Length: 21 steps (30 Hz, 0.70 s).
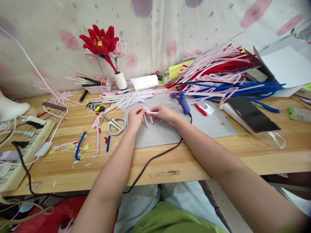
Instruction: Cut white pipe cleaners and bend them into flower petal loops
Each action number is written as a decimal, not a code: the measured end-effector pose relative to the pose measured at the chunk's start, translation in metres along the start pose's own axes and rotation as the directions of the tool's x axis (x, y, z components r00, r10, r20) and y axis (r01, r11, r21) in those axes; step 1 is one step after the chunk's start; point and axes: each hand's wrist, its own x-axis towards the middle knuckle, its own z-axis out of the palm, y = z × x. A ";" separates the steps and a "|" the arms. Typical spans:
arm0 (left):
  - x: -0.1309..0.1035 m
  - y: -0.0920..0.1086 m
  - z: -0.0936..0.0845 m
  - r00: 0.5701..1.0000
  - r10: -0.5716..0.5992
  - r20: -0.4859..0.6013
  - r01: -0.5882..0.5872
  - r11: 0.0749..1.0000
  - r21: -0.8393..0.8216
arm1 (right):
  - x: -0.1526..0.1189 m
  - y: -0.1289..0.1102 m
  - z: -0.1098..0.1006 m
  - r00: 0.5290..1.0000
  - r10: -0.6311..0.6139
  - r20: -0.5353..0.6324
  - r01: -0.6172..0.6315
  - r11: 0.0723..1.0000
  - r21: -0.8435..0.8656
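Several white pipe cleaners [147, 120] are pinched between my two hands above the grey cutting mat [157, 134]; their loose ends hang down and one strand runs across to the right. My left hand [136, 118] closes its thumb and fingertips on them where they bend. From the other side, my right hand [163, 113] grips the strand, its far fingers partly hidden. A pair of scissors [116, 125] with pale handles lies just left of my left hand. Beyond my right hand rests a blue glue gun [182, 102], its cord trailing over the mat.
Bundles of pink, red and blue pipe cleaners [216, 71] pile up at the back right. A phone [252, 113] leans near the right side. Red flowers [99, 40] stand in a white vase [120, 81]. At left sits a power strip [26, 155]; a black cord [150, 160] crosses the table.
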 end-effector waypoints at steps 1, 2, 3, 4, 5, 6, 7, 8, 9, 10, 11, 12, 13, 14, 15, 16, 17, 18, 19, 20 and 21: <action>0.001 0.000 0.000 0.999 0.048 -0.023 -0.047 0.998 0.031 | -0.001 0.000 0.000 1.000 -0.002 -0.002 0.002 1.000 0.012; 0.001 0.000 -0.001 0.996 0.085 -0.035 -0.084 0.995 0.050 | -0.002 0.000 -0.001 1.000 -0.009 0.015 0.008 0.999 0.049; 0.001 0.001 -0.001 0.994 0.102 -0.039 -0.100 0.994 0.050 | -0.003 0.001 -0.003 0.998 -0.021 0.054 0.015 0.994 0.109; 0.001 0.003 -0.001 0.995 0.098 -0.036 -0.097 0.995 0.027 | -0.004 0.001 -0.005 0.993 -0.039 0.115 0.017 0.983 0.185; 0.001 0.005 -0.002 0.997 0.078 -0.024 -0.078 0.997 -0.010 | -0.005 0.002 -0.008 0.980 -0.061 0.188 0.008 0.963 0.269; 0.001 0.007 -0.002 0.999 0.053 -0.008 -0.054 0.997 -0.051 | -0.006 0.003 -0.010 0.963 -0.082 0.255 -0.013 0.937 0.350; 0.000 0.008 -0.002 0.999 0.037 0.005 -0.036 0.996 -0.082 | -0.007 0.003 -0.013 0.948 -0.101 0.301 -0.036 0.909 0.416; 0.000 0.009 -0.003 0.999 0.031 0.011 -0.030 0.995 -0.100 | -0.007 0.003 -0.014 0.941 -0.114 0.319 -0.050 0.885 0.463; -0.001 0.010 -0.003 0.999 0.036 0.009 -0.035 0.994 -0.102 | -0.007 0.003 -0.015 0.942 -0.121 0.312 -0.048 0.874 0.484; -0.001 0.010 -0.002 0.999 0.043 0.001 -0.042 0.995 -0.095 | -0.006 0.004 -0.014 0.950 -0.118 0.288 -0.036 0.877 0.479; -0.002 0.011 -0.001 0.999 0.045 -0.011 -0.046 0.995 -0.088 | -0.004 0.004 -0.013 0.960 -0.108 0.258 -0.021 0.893 0.451; -0.003 0.011 0.000 0.999 0.038 -0.024 -0.040 0.995 -0.089 | -0.002 0.004 -0.011 0.970 -0.091 0.226 -0.009 0.914 0.406; -0.005 0.011 0.001 0.999 0.015 -0.042 -0.019 0.995 -0.102 | 0.000 0.004 -0.008 0.978 -0.070 0.194 -0.002 0.936 0.352; -0.006 0.012 0.003 0.998 -0.027 -0.065 0.018 0.992 -0.127 | 0.002 0.004 -0.005 0.986 -0.049 0.160 -0.001 0.954 0.299; -0.007 0.013 0.005 0.993 -0.084 -0.085 0.069 0.984 -0.164 | 0.004 0.005 -0.002 0.991 -0.031 0.127 -0.002 0.968 0.252; -0.008 0.014 0.008 0.983 -0.152 -0.100 0.129 0.969 -0.210 | 0.006 0.005 0.001 0.996 -0.017 0.092 -0.003 0.977 0.212; -0.009 0.015 0.010 0.969 -0.224 -0.105 0.191 0.947 -0.258 | 0.007 0.005 0.005 0.998 -0.008 0.059 -0.003 0.984 0.177; -0.010 0.017 0.011 0.952 -0.290 -0.100 0.248 0.920 -0.304 | 0.008 0.005 0.008 1.000 0.001 0.028 -0.005 0.989 0.149; -0.010 0.018 0.013 0.935 -0.345 -0.084 0.297 0.890 -0.346 | 0.009 0.004 0.011 1.000 0.012 0.009 -0.013 0.991 0.136; -0.010 0.019 0.013 0.919 -0.390 -0.061 0.339 0.860 -0.382 | 0.009 0.004 0.014 1.000 0.020 0.003 -0.021 0.990 0.140; -0.010 0.020 0.014 0.905 -0.423 -0.037 0.372 0.832 -0.411 | 0.010 0.003 0.017 1.000 0.025 0.008 -0.026 0.987 0.159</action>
